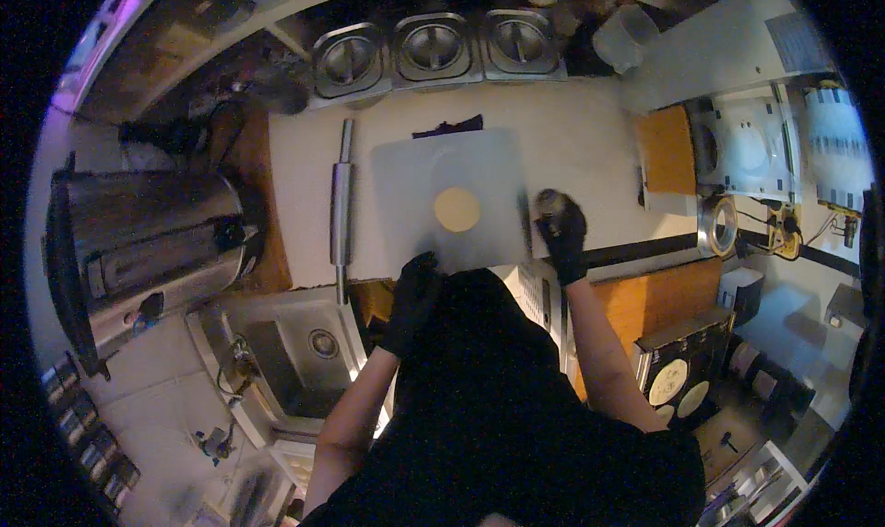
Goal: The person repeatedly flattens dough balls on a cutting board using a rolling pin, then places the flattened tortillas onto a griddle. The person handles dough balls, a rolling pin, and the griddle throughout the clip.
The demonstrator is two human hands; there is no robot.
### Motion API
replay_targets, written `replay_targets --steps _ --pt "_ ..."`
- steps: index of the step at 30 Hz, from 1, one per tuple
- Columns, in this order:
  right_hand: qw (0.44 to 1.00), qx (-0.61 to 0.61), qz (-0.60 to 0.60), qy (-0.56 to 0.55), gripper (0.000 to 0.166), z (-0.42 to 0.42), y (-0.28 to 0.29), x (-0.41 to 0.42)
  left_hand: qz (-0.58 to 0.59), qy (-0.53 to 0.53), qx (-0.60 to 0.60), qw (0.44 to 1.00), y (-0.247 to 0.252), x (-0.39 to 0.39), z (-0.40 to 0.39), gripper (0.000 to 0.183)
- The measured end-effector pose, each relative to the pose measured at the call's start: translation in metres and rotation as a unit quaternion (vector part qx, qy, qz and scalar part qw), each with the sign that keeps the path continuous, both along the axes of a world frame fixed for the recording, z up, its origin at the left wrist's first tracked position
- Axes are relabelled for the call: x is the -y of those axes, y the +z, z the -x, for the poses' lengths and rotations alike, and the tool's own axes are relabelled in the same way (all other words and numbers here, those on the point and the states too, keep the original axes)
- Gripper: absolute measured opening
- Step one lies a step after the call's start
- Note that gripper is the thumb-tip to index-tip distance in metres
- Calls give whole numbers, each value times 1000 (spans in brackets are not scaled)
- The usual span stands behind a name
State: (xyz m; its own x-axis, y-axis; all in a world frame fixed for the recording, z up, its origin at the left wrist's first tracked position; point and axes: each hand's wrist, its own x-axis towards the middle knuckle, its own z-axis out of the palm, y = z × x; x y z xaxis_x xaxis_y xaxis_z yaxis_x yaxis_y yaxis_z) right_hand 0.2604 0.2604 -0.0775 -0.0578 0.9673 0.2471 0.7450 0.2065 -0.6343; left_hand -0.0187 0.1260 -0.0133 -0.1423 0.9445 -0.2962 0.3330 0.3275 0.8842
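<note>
My left hand (pixel 415 295), in a black glove, is at the near edge of a pale cutting board or mat (pixel 408 181); whether its fingers grip the edge cannot be told. A round, flat yellow disc, possibly dough (pixel 457 209), lies on the board. To the right of the board, my right hand (pixel 563 229), also gloved in black, has its fingers around a small rounded object (pixel 550 202) that looks like metal or clear material. A metal rolling pin (pixel 341 212) lies left of the board. Dark cloth (pixel 449 126) shows at the board's far edge.
Lidded steel containers (pixel 437 46) line the back of the worktop (pixel 581 126). A large metal appliance (pixel 166 236) stands at the left, with a steel sink (pixel 304 361) nearer to me. At the right are a tape roll (pixel 717 226), a wall socket and cables.
</note>
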Motion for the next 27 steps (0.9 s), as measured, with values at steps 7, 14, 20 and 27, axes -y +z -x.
replay_targets --steps 7,14,20,27 --pt "976 159 -5 149 53 92 31 1 17 57 59 996 -4 38 20 36" --pt "964 183 9 191 53 115 54 7 19 74 40 996 -6 65 31 34" --pt "956 218 27 193 54 88 42 23 -23 61 27 998 -12 80 38 34" --pt "975 153 -28 161 50 92 41 18 26 80 46 995 -17 69 51 30"
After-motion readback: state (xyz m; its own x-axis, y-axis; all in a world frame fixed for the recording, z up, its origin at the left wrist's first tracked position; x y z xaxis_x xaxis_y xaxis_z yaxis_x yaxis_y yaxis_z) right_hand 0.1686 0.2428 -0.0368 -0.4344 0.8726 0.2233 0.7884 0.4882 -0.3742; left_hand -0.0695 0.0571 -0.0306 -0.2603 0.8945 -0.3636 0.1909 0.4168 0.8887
